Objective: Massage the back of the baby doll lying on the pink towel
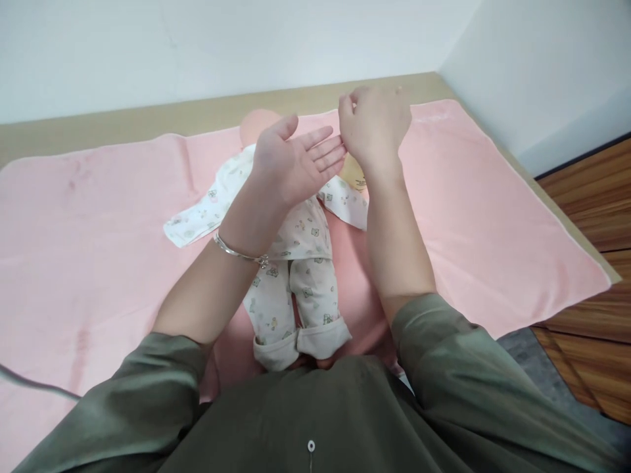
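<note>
A baby doll (310, 230) lies on its back in a white printed top and matching trousers with turned-up cuffs. Its bald head (259, 125) shows partly behind my left hand (300, 161), which is held palm up over the chest, fingers stretched out and holding nothing. Just right of those fingertips, my right hand (375, 121) is raised with its fingers curled in. Whatever it may grip is hidden. A yellow item (353, 172) with small dark print shows partly behind the hands, near the doll's sleeve.
A pink mat (108, 217) covers the beige tabletop (197, 108). White walls (296, 46) stand behind and to the right. Wood-grain panels (586, 197) are at the right, and a grey cable (39, 386) crosses the lower left.
</note>
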`<action>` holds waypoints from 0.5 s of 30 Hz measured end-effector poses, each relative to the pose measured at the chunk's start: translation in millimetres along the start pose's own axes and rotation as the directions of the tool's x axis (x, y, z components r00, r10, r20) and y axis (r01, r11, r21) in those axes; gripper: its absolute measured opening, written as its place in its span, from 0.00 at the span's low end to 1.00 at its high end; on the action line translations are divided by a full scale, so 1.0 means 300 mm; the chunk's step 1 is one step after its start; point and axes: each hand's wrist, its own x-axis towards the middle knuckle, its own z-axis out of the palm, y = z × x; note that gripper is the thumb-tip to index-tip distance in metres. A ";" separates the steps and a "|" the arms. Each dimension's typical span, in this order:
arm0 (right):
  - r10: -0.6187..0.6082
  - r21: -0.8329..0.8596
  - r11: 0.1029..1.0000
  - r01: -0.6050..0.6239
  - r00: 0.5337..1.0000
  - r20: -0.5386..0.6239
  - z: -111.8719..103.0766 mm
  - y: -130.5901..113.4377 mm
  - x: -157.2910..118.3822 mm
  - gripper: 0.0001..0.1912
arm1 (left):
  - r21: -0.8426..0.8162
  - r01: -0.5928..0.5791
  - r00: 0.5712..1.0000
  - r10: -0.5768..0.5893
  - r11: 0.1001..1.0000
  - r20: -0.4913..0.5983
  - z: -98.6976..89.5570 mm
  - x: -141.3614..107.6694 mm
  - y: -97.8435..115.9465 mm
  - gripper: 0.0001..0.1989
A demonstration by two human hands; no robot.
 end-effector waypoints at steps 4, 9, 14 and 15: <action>0.031 -0.024 0.999 -0.031 1.000 0.004 -0.013 -0.025 -0.004 0.27 | 0.039 -0.005 1.000 0.005 0.999 -0.005 -0.049 -0.103 -0.017 0.39; 0.090 -0.056 0.994 -0.089 0.996 0.028 -0.029 -0.031 -0.015 0.22 | -0.024 0.005 1.000 -0.005 1.000 0.011 -0.063 -0.278 0.130 0.37; 0.029 -0.004 1.000 -0.029 0.998 0.047 -0.032 -0.022 -0.020 0.25 | -0.066 0.008 0.980 -0.021 0.998 -0.196 -0.073 -0.404 0.242 0.36; 0.034 -0.021 0.999 -0.032 0.997 0.070 -0.037 -0.024 -0.021 0.25 | -0.141 0.020 0.978 -0.049 0.990 -0.204 -0.077 -0.417 0.249 0.36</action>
